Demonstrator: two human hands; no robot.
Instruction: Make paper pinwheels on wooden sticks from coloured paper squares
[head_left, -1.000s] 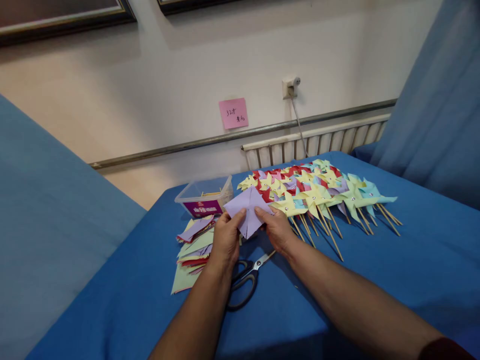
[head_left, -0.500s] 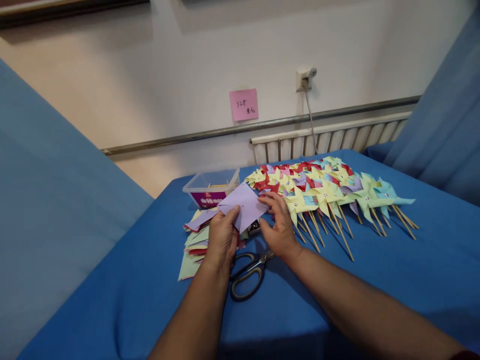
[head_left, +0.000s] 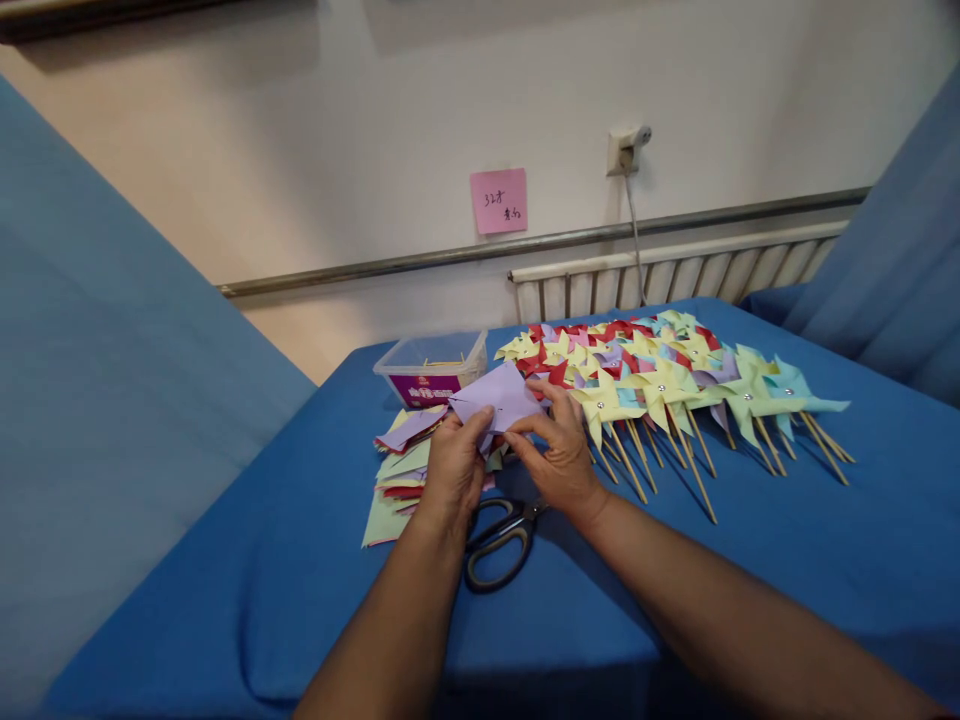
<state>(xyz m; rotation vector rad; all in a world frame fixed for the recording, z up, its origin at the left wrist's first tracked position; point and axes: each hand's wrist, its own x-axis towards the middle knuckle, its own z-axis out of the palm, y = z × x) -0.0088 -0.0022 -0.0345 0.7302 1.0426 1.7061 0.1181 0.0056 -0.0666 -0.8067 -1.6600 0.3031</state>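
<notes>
- Left hand (head_left: 454, 468) and right hand (head_left: 559, 455) both pinched the lilac paper square with cut corners (head_left: 499, 398); each grip was clenched on it, thumb and forefingers.
- The square sat just above the blue-clothed tabletop (head_left: 750, 560), between the clear plastic tub with purple label (head_left: 433, 368) and the finished stock.
- Done: a large batch of finished paper pinwheels on wooden sticks (head_left: 660, 385) lay in overlapping rows at right, pinned at their centres.
- Left: a stack of loose cut paper squares in mixed colours (head_left: 397, 475) lay under the left hand, unfolded.
- Black-handled scissors (head_left: 501, 535) lay flat near the wrists, untouched.
- Judgement: the lilac piece was at the folding stage; no pin or stick on it visible.
</notes>
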